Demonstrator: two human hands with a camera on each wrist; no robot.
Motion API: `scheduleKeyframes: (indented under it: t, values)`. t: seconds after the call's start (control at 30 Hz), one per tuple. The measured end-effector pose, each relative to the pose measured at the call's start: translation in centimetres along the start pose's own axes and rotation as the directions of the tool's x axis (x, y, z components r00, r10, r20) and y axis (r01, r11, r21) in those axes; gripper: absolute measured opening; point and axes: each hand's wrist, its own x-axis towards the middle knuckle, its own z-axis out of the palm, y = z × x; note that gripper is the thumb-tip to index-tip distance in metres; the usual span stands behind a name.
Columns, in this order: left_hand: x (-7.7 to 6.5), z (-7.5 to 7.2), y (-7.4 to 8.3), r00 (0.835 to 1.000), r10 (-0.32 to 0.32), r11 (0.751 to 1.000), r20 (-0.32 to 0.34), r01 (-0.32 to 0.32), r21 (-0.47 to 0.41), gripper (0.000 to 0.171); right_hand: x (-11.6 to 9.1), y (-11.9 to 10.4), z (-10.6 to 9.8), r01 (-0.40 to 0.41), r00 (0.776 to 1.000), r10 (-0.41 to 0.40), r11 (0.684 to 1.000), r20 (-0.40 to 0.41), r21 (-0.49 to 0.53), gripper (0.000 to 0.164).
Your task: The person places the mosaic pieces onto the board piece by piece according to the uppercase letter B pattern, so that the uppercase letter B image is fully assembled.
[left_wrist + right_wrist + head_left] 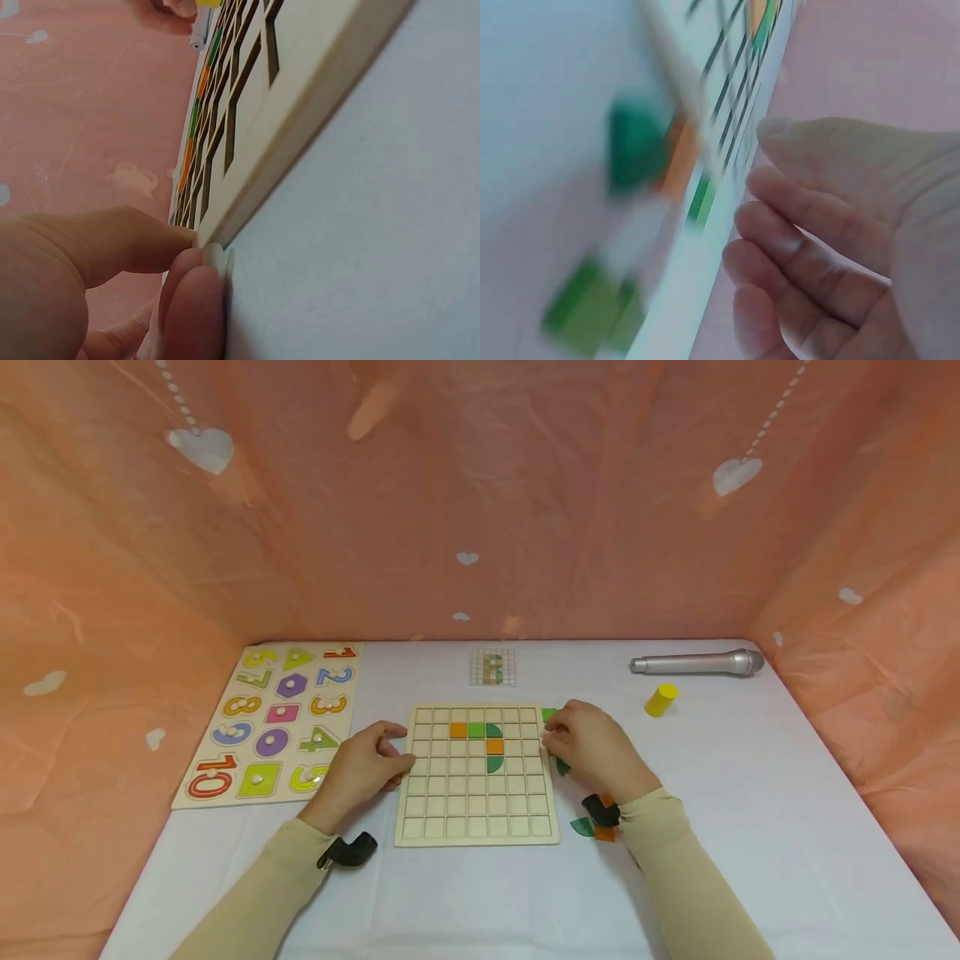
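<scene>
A wooden grid board (439, 806) lies in front of me, with orange squares, a green square and dark green quarter-round pieces (495, 765) set in its upper cells. My left hand (365, 770) is at the board's left edge; in the left wrist view its thumb (142, 236) and a fingertip come together on the rim. Beside the right edge hovers my right hand (592, 745), fingers loosely bent and nothing between them in the right wrist view. Under and near it are a light green piece (549, 714) and a dark green piece (562, 767).
Behind the board lies a small pattern card (492, 667). A number and shape puzzle (282, 739) is at left. At right are a yellow cylinder (661, 700) and a silver microphone (693, 663). Loose green and orange pieces (582, 827) lie by the right wrist.
</scene>
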Motion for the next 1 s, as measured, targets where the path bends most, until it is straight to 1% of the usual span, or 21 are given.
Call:
scheduleKeyframes:
  t: [0.1,0.2,0.3,0.43,0.6,0.8,1.0]
  values:
    - [0.0,-0.1,-0.1,1.0,0.003,1.0,-0.006,-0.003,0.025,0.045,-0.7,2.0,-1.0,-0.085,0.996,0.085,0.996,0.003,0.024,0.021]
    - [0.0,-0.2,-0.1,1.0,0.008,1.0,-0.009,-0.008,0.03,0.045,-1.4,3.8,-1.8,-0.164,0.987,0.164,0.985,0.007,0.047,0.021]
    - [0.0,-0.3,-0.1,1.0,0.009,0.999,-0.011,-0.009,0.033,0.045,-1.9,5.3,-2.4,-0.205,0.979,0.205,0.978,-0.001,0.043,0.021]
    - [0.0,-0.2,-0.1,1.0,0.01,1.0,-0.01,-0.01,0.021,0.045,-2.1,6.7,-2.9,-0.219,0.976,0.219,0.975,-0.015,0.026,0.022]
    - [0.0,-0.1,-0.1,1.0,0.021,1.0,-0.012,-0.021,0.023,0.046,-2.3,7.7,-3.2,-0.241,0.97,0.241,0.97,0.004,0.015,0.026]
    - [0.0,0.0,-0.2,0.999,0.031,0.999,-0.023,-0.03,0.024,0.045,-2.3,8.0,-3.3,-0.254,0.967,0.254,0.967,0.026,0.011,0.029]
    - [0.1,0.0,-0.3,0.999,0.033,0.999,-0.015,-0.033,0.016,0.045,-2.5,8.2,-3.3,-0.252,0.968,0.252,0.968,0.014,0.006,0.029]
